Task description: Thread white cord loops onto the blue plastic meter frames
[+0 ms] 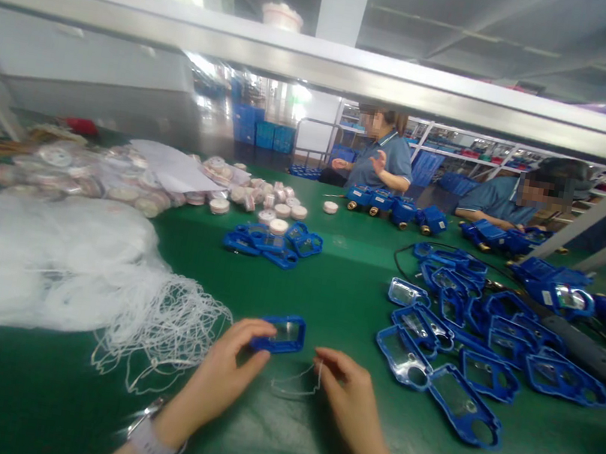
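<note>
1. Blue frame (295,336) with a clear window, here we are, at the near middle of the green counter (316,441), left hand (230,368) right on its left end: fingers over the rim, thumb at the lower edge; whether they pinch it, I cannot tell.
2. Over to the right hand (350,389), just beside: thumb and fingertips pinch a thin white loop (293,392), which hangs toward the frame. A watch (155,436) sits on the left wrist.
3. Leftward, a tangle of white loops (168,328) spills beside a cloudy plastic bag (37,255).
4. To the right, a loose heap of blue frames (462,342); straight ahead, a smaller blue pile (255,241) carries a round white roll (279,226).
5. Farther out, more rolls (283,210), bagged rolls (94,173) and blue devices with brass fittings (381,199).
6. Across the counter, one person (384,163) raises a hand, another (495,195) leans in, and a shelf (317,58) spans above.
</note>
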The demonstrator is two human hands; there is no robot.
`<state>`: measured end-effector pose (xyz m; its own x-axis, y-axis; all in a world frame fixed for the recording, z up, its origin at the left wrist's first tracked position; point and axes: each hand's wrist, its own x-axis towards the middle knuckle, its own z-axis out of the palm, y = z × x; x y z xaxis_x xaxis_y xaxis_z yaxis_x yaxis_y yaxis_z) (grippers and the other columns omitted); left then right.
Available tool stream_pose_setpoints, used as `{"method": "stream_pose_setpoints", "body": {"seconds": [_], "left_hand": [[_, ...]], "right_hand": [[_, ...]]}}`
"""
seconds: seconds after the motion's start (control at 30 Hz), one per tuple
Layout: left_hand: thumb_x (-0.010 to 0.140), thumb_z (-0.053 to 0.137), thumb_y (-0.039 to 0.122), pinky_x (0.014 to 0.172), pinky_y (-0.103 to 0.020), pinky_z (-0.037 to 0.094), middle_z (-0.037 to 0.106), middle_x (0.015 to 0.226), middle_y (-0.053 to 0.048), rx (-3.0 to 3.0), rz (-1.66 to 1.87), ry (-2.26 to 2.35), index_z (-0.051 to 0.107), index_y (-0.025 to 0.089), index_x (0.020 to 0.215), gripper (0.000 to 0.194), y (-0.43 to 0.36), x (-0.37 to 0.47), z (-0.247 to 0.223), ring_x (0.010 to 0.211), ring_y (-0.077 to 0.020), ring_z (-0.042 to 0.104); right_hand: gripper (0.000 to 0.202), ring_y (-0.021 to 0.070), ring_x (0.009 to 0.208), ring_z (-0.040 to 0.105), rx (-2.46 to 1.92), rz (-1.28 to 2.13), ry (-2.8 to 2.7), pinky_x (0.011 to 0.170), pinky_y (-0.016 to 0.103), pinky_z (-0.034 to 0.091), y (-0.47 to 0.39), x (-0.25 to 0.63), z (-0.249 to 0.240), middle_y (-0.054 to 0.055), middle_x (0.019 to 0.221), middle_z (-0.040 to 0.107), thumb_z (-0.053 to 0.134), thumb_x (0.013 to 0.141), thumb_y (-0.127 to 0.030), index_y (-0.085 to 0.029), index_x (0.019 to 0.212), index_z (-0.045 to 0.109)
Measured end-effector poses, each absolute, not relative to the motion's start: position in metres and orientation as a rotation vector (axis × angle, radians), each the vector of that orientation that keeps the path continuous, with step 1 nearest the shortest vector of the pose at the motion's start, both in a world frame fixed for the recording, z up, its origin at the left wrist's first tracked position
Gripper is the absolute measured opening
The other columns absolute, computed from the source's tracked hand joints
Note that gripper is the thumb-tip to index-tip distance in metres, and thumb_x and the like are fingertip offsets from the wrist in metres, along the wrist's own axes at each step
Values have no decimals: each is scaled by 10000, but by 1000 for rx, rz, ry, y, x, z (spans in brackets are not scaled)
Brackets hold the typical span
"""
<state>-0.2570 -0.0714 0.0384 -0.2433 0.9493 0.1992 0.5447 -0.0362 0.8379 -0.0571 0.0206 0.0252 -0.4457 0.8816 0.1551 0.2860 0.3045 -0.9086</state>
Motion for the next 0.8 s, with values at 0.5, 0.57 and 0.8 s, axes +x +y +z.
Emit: {"method": "stream_pose_setpoints", "body": {"seconds": [0.5, 0.57, 0.8], "left_hand": [[846, 508, 378, 989, -421, 363, 512, 1293, -107, 1840, 882, 2105, 466, 181, 1264, 465, -49, -260, 48, 1180, -270, 465], [839, 514, 352, 1025, -417, 320, 503, 1299, -104, 1870, 892, 2026, 476, 179, 1260, 458, -31, -258, 54, 1207, -270, 431], [783, 525, 238, 718, -318, 509, 661, 971, -64, 1716, 788, 1824, 601, 210, 1088, 316, 19, -270, 43, 790, -204, 651]], "right_hand": [[407, 101, 435, 407, -1193, 1294, -1672, 439, 226, 313, 51, -30, 14, -38, 459, 455, 632, 700, -524, -169, 506, 587], [428, 79, 378, 337, -1200, 1381, -1596, 400, 210, 249, 51, -30, 10, -68, 400, 383, 600, 716, -555, -165, 545, 570], [424, 63, 369, 328, -1135, 1572, -1326, 390, 193, 236, 53, -28, 11, -78, 422, 383, 637, 680, -565, -164, 593, 531]]}}
